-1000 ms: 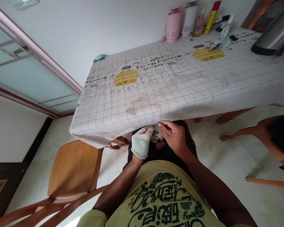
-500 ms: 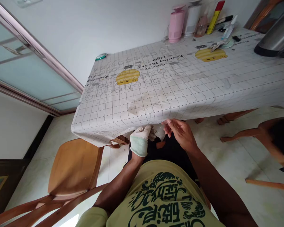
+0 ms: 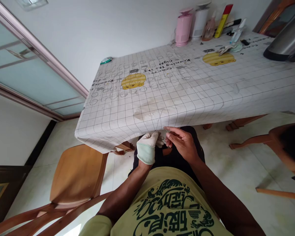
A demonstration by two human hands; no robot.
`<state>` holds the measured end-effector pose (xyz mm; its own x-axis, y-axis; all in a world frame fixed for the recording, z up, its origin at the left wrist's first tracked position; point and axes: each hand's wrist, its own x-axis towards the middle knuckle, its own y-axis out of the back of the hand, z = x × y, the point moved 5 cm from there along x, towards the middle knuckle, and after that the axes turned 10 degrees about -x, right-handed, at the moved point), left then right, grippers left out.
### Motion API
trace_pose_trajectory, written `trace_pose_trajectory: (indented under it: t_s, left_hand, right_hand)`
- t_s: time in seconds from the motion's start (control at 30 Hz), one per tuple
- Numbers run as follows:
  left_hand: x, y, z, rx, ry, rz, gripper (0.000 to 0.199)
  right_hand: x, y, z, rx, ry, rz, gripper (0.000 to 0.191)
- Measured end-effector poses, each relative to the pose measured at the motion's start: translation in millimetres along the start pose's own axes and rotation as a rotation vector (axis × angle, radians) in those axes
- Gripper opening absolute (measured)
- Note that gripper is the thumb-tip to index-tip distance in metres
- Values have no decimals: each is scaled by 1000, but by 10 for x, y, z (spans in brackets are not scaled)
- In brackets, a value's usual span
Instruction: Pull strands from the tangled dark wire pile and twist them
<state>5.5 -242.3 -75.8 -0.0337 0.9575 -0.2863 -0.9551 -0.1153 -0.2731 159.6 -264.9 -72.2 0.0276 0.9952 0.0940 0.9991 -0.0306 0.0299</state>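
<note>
My left hand [image 3: 148,146] wears a white glove with a pale green cuff. Its fingers are pressed together on something too small to make out, just below the front edge of the checked tablecloth [image 3: 108,124]. Close beside it on the right is my bare right hand [image 3: 180,141], thumb and index finger drawn toward each other at what looks like a thin thread or wire. Both hands are over my lap, near the cloth's hanging edge.
Along the table's back stand a pink device [image 3: 183,28], a white device [image 3: 200,23], a pink bottle [image 3: 208,29] and a yellow box [image 3: 222,23]. A steel kettle [image 3: 285,39] is at right. Wooden chairs flank me, one seat [image 3: 78,173] at left.
My right hand has moved slightly left, nearer the gloved hand, and its thumb and index finger have shifted. The view has also shifted a little.
</note>
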Motion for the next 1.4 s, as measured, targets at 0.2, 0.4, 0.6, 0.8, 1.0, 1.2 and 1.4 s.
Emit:
trace_pose_trajectory:
  t_s: [0.2, 0.4, 0.6, 0.8, 1.0, 1.2, 1.4]
  left_hand:
    - [10, 1, -32, -54, 11, 4, 18]
    - [0, -48, -59, -80, 44, -30, 23]
    - [-21, -34, -138, 22, 45, 9, 19]
    - [-120, -131, -43, 124, 55, -38, 21]
    - [-89, -182, 34, 265, 28, -66, 22]
    - [54, -129, -140, 247, 84, -61, 22]
    - [39, -93, -188, 366, 130, -52, 31]
  right_hand:
    - [-3, 25, 10, -71, 38, 33, 38]
    - [-1, 54, -58, -167, 80, 94, 32]
    - [-17, 62, -72, -245, 73, 181, 26]
    - [-35, 101, -103, -467, 188, 315, 25]
    - [-46, 72, -53, -512, 220, 332, 25]
    - [-89, 30, 34, -520, 240, 328, 23]
    - [-103, 22, 82, -538, 227, 326, 25]
